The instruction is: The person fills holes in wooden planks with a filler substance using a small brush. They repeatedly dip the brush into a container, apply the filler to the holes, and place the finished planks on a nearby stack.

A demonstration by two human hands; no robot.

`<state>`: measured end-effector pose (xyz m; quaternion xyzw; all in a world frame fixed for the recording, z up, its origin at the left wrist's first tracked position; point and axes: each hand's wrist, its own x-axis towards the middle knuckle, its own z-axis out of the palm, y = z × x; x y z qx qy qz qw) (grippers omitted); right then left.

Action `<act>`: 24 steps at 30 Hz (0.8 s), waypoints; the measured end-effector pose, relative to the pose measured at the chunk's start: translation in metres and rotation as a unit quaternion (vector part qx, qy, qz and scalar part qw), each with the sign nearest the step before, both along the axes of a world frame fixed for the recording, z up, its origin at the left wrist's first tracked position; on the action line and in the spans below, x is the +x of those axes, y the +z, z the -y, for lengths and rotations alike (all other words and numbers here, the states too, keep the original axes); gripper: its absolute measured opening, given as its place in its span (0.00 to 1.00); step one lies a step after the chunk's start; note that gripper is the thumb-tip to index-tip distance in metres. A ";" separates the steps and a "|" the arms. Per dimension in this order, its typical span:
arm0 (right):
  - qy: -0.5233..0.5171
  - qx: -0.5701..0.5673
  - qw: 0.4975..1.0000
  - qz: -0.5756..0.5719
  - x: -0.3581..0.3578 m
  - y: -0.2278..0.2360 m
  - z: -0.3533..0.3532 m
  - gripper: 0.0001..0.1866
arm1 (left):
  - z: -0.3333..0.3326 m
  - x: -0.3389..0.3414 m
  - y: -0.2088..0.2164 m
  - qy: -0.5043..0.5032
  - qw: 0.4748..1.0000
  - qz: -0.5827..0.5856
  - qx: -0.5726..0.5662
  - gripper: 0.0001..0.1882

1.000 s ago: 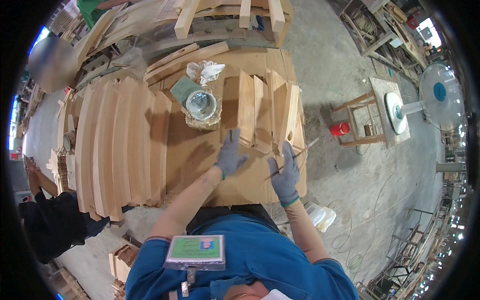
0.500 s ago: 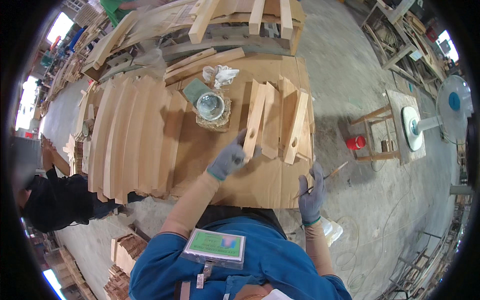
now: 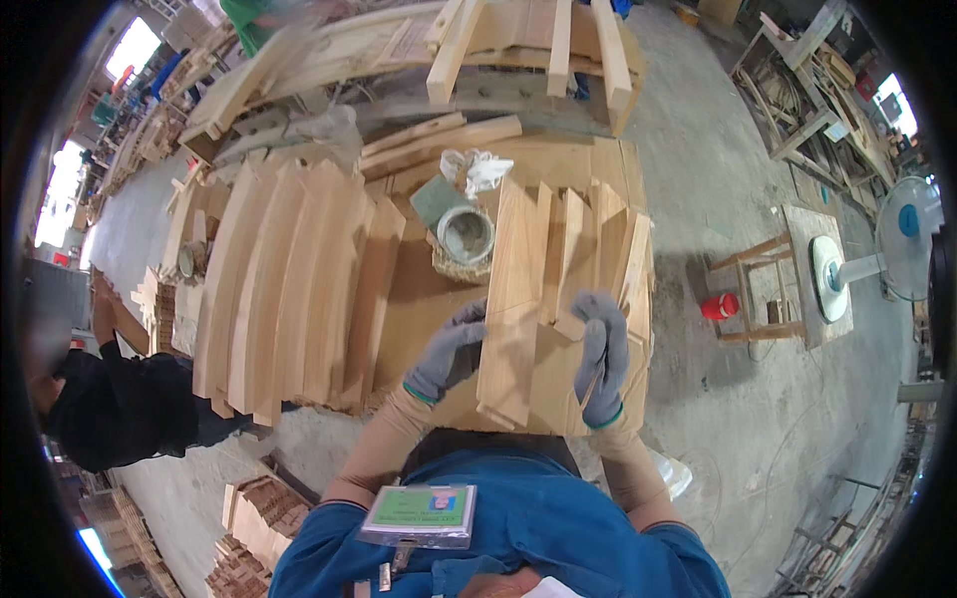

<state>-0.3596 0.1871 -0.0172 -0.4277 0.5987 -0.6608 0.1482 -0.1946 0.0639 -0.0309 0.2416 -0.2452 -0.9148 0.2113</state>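
My left hand point(image 3: 446, 351), in a grey glove, is at the left edge of a pale wooden piece point(image 3: 510, 314). Its fingers press together against that edge, their tips partly hidden. The piece turns its broad face up, its near end by the table's front edge. On its other side is my gloved right hand point(image 3: 603, 357), fingers raised and curled round a thin stick point(image 3: 590, 389), mostly hidden by the hand. Several more wooden pieces point(image 3: 573, 254) stand side by side just beyond. A round glass jar point(image 3: 466, 236) sits behind my left hand on a fibrous block.
Curved wooden boards point(image 3: 299, 289) line the table's left side. White crumpled cloth point(image 3: 483, 171) lies behind the jar. To the right are a fan point(image 3: 832, 269) on a wooden stool and a red container point(image 3: 720, 306) on the floor. A person point(image 3: 130, 399) in dark clothes is at the left.
The wooden piece by my left hand has come nearer and turned its broad face up. My right hand has moved left and inward, beside the piece. The whole view has shifted slightly.
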 end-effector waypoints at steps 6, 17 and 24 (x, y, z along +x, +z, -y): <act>-0.015 0.068 0.975 0.212 0.052 -0.040 0.046 0.19 | 0.022 0.002 -0.026 -0.096 0.984 0.068 -0.131 0.13; -0.072 0.153 0.985 0.021 0.047 -0.088 0.046 0.27 | 0.004 0.041 -0.064 -0.062 0.933 0.204 -0.289 0.17; -0.137 0.323 0.896 -0.273 0.028 -0.131 0.065 0.43 | 0.006 0.071 -0.090 0.007 0.971 0.195 -0.135 0.15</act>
